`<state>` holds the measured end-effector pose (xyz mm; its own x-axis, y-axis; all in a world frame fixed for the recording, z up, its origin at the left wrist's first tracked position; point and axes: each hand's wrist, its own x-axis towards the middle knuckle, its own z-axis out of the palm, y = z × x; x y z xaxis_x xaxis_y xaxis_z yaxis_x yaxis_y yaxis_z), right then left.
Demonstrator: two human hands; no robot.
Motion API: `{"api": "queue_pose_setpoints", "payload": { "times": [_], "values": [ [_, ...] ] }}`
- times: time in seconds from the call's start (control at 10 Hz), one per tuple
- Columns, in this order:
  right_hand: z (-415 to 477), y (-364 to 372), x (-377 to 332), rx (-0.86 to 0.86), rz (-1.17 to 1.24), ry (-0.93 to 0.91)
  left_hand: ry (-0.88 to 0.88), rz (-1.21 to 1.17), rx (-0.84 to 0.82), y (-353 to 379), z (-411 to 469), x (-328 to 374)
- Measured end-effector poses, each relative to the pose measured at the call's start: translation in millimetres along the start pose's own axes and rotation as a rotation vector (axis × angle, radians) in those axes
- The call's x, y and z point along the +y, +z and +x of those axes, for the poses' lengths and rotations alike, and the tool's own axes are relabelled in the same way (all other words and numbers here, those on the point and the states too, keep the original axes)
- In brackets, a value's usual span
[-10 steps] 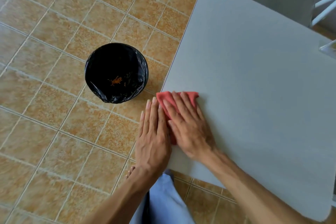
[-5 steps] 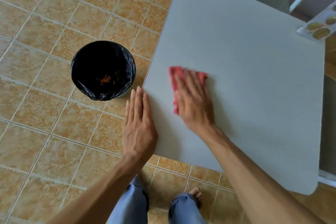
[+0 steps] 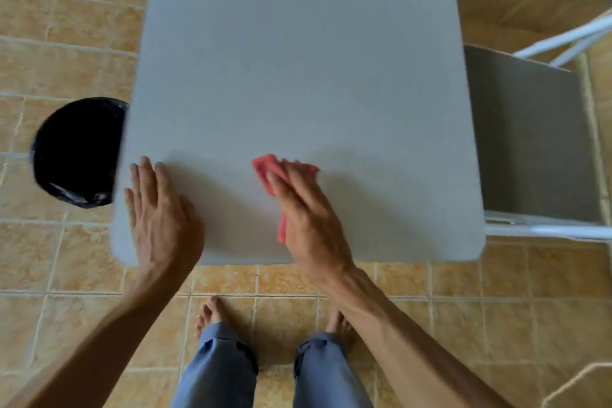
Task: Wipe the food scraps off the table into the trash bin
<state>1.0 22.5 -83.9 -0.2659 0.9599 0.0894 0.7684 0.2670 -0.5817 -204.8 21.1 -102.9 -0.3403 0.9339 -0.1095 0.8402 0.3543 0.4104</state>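
Red cloth is lying flat under the right hand, whose fingers are spreading over it and pressing it down onto the grey bench, near the front edge and roughly midway across. A flat palm like this is likely giving the cloth wide contact, so that it is pushing loose bits along rather than skipping over them. The left hand is lying open and empty, palm down, at the bench's front left corner, fingers together; it looks to be steadying the bench or standing by as a guard at the edge. The two hands are sitting well apart.

The black-lined trash bin is standing on the tiled floor just beside the bench's left edge, partly tucked under it, probably so that anything swept off that side is dropping straight in. It is lying close to the left hand and well away from the cloth. No scraps are showing on the bench surface; the view is somewhat blurred, so small crumbs could be escaping notice.
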Motion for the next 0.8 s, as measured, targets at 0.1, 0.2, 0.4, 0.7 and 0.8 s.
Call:
{"api": "queue_pose_setpoints", "payload": {
  "times": [0.1,0.2,0.4,0.7,0.8],
  "values": [
    [-41,-65,51,0.099,-0.019,0.237,0.142,-0.055,-0.045,22,-37,61],
    [-72,-115,114,0.234,-0.104,0.361,0.34,-0.105,-0.087,52,-76,125],
    [-94,-125,189,0.147,-0.114,0.195,0.468,-0.039,-0.169,102,-103,199],
    [-77,-122,195,-0.061,-0.454,0.304,0.466,0.139,-0.236,111,-102,205],
    [-76,-133,187,-0.173,-0.449,0.3,0.412,0.211,-0.34,94,-103,211]
  ]
}}
